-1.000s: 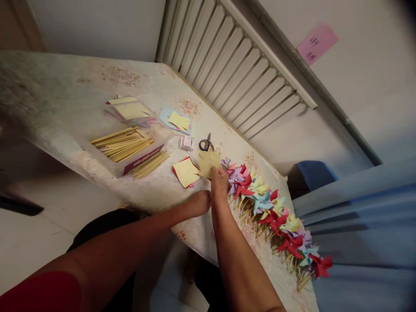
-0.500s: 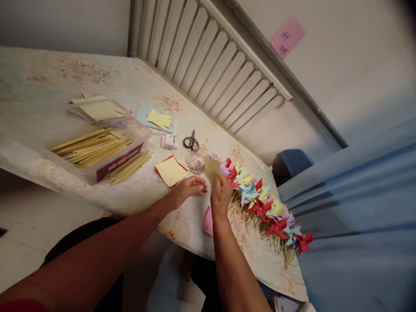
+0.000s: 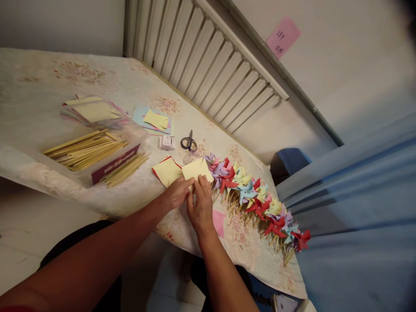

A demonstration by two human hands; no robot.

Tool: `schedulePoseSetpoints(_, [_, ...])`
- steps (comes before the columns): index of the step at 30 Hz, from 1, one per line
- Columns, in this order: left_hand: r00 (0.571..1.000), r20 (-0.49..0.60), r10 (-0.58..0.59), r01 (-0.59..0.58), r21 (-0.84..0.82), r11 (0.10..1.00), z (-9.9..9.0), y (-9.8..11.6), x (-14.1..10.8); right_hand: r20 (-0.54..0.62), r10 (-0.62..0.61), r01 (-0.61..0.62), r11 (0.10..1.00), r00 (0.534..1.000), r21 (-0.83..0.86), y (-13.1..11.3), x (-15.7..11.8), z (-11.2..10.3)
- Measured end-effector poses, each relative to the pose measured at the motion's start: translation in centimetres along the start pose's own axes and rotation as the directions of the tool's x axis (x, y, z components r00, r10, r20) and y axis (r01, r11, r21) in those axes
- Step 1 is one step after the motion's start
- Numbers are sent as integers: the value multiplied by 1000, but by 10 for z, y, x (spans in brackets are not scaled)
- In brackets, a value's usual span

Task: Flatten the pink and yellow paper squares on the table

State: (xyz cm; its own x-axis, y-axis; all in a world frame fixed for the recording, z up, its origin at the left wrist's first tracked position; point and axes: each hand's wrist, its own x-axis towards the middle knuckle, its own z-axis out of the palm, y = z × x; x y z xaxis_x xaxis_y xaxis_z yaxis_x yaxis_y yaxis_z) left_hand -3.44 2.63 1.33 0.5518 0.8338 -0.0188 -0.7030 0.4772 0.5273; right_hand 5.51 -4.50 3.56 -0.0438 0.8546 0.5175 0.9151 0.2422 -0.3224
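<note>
A pale yellow square of paper is held up between my two hands. My left hand pinches its lower left edge, and my right hand grips it from below on the right, fingers pressed together. Just left of it lies a stack of yellow and red paper squares with short slits. Close to my right wrist, a pink piece of paper rests on the cloth. Finished paper pinwheels in red, yellow, blue and purple lie in a row to the right.
Wooden sticks fill a clear box at left, and more loose sticks lie beside it. Scissors, a small box and further paper stacks stand farther back. A radiator borders the table, with a blue curtain at right.
My right hand has brought the yellow paper leftward and turned it flatter toward me. My left hand has closed on its edge. The pink paper now shows to the right of my right wrist.
</note>
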Motion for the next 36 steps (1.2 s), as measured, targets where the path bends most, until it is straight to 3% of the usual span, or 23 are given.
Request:
schedulePoseSetpoints(3, [999,-29,30,-30,-21,999,-4,1,3,-191,112,-92,990,975,111,4,-1,-14])
schedulePoseSetpoints(6, [999,-33,-5,3,-36,999,-8,0,4,-318,415,-331,899,852,288,14,4,-27])
schedulePoseSetpoints(9, [998,-33,-49,48,-20,999,-8,1,2,-238,676,-497,695,697,520,25,11,-36])
schedulePoseSetpoints(11, [997,-18,-71,71,9,997,-7,2,1,-132,754,-541,569,643,619,30,12,-40])
schedulePoseSetpoints(14, [994,25,-104,102,62,993,-5,3,-3,-27,769,-572,498,639,652,31,11,-43])
schedulePoseSetpoints(18, [984,71,-162,150,148,978,-4,1,-5,6,757,-595,508,653,623,27,9,-44])
schedulePoseSetpoints(24, [969,121,-215,181,243,953,-5,0,-5,88,772,-597,409,630,690,27,5,-42])
schedulePoseSetpoints(29, [969,112,-219,179,293,939,-9,4,-6,67,824,-625,370,562,688,29,-5,-39])
schedulePoseSetpoints(36, [984,-28,-179,177,350,920,-13,14,-5,130,884,-652,224,449,725,34,-38,-21])
